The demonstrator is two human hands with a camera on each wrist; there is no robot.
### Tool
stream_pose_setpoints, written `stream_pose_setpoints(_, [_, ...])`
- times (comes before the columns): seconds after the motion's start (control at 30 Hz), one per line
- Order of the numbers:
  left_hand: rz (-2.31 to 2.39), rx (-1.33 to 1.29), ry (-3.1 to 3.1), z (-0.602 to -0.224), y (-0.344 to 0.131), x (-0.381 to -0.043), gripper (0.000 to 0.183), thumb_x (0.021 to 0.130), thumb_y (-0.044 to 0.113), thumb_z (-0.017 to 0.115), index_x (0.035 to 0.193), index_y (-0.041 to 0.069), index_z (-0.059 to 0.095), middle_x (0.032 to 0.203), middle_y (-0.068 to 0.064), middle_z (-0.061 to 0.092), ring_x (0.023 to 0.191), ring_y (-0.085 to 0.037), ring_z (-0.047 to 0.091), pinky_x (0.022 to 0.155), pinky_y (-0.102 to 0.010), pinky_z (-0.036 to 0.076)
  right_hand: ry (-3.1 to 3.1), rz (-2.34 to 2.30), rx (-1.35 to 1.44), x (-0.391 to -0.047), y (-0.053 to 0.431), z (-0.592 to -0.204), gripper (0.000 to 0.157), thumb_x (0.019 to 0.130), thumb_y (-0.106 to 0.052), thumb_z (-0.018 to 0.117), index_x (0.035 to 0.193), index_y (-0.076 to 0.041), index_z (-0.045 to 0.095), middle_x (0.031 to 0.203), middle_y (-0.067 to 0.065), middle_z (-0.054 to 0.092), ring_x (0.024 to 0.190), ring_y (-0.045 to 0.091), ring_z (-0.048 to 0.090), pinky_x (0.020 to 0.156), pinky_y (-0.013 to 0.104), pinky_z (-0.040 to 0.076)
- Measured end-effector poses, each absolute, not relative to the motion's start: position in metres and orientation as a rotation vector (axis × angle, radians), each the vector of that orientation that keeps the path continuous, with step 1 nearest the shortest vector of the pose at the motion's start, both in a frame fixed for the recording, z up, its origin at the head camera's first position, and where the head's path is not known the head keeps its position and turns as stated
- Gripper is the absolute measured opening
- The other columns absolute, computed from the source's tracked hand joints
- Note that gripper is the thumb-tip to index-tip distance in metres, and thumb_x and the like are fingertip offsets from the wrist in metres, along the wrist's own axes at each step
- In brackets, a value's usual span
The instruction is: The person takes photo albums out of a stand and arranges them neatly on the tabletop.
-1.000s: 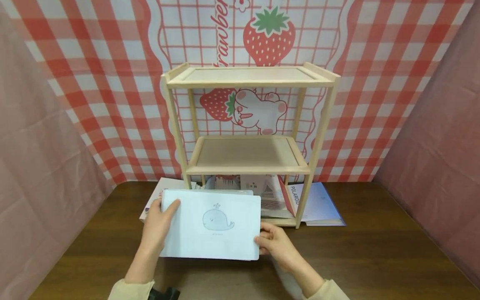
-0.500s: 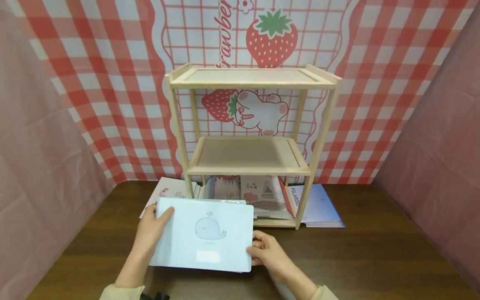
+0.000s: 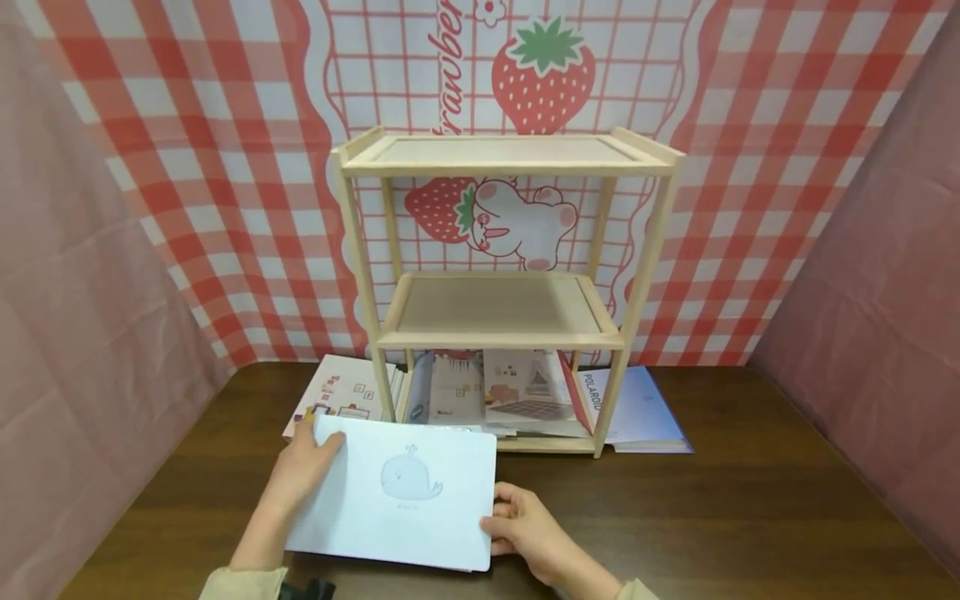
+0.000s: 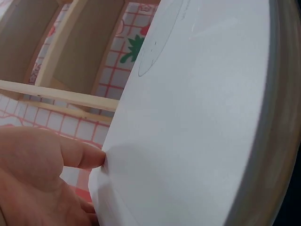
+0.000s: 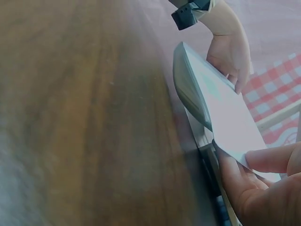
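A white notebook (image 3: 397,525) with a pale blue whale drawn on its cover is held over the front of the table, tilted toward the head camera. My left hand (image 3: 300,471) grips its left edge, thumb on the cover and fingers mostly hidden behind. At the right edge my right hand (image 3: 525,529) pinches it between thumb and fingers. Seen from the left wrist, the left thumb lies on the white cover (image 4: 178,132). In the right wrist view the notebook (image 5: 230,113) shows edge-on, its pages or layers slightly fanned, with both hands on it.
Behind stands a three-tier wooden shelf (image 3: 498,342). Its bottom tier holds illustrated books or sheets (image 3: 525,392). A white book (image 3: 345,383) lies left of the shelf, and a blue "POLAROID" book (image 3: 637,412) lies right. Red checked cloth (image 3: 225,167) hangs behind the brown table (image 3: 750,500).
Both hands have drawn the notebook down and slightly left, nearer to me and away from the shelf. More of the books on the bottom tier shows now.
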State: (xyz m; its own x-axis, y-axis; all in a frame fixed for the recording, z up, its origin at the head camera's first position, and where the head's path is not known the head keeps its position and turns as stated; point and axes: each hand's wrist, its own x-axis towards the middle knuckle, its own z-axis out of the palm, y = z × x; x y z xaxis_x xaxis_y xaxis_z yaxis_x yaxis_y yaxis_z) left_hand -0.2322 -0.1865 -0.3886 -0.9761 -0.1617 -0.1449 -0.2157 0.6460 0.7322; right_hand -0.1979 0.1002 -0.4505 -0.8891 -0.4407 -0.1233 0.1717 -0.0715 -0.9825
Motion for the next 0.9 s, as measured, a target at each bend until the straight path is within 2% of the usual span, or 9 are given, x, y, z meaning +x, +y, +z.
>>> stream_pose_setpoints(0.2, [1.141,-0.295,2.820,-0.396,-0.188,-0.233,0.065,0.092,0.031,0.036,0.130,-0.019,0.020,0.128,-0.044,0.030,0.108,-0.048,0.045,0.086,-0.055,0.041,1.785,-2.018,-0.263,-0.196,0.099,-0.455,0.032,0.083,0.003,0.053,0.113,0.012,0.045,0.089,0.013,0.066,0.077,0.018,0.063,0.065,0.033,0.054])
stream_pose_setpoints(0.5, [0.978,-0.261,2.837,-0.398,-0.195,-0.233,0.063,0.091,0.031,0.038,0.122,-0.023,0.032,0.118,-0.043,0.041,0.095,-0.042,0.053,0.080,-0.051,0.045,1.738,-2.016,-0.271,-0.192,0.094,-0.458,0.032,0.083,0.005,0.052,0.112,0.014,0.045,0.092,0.013,0.066,0.078,0.018,0.064,0.067,0.033,0.055])
stream_pose_setpoints(0.7, [0.892,-0.216,2.829,-0.402,-0.198,-0.236,0.064,0.090,0.030,0.041,0.125,-0.022,0.030,0.119,-0.043,0.041,0.103,-0.050,0.049,0.084,-0.055,0.043,1.696,-2.016,-0.281,-0.189,0.094,-0.458,0.028,0.084,0.004,0.052,0.109,0.014,0.047,0.091,0.013,0.066,0.079,0.018,0.064,0.069,0.033,0.054])
stream_pose_setpoints(0.9, [0.832,-0.176,2.843,-0.405,-0.200,-0.235,0.061,0.089,0.027,0.044,0.120,-0.024,0.036,0.115,-0.041,0.046,0.101,-0.048,0.052,0.083,-0.053,0.043,1.647,-1.995,-0.339,-0.192,0.095,-0.461,0.027,0.084,0.000,0.053,0.108,0.012,0.049,0.092,0.010,0.067,0.082,0.017,0.065,0.072,0.033,0.054])
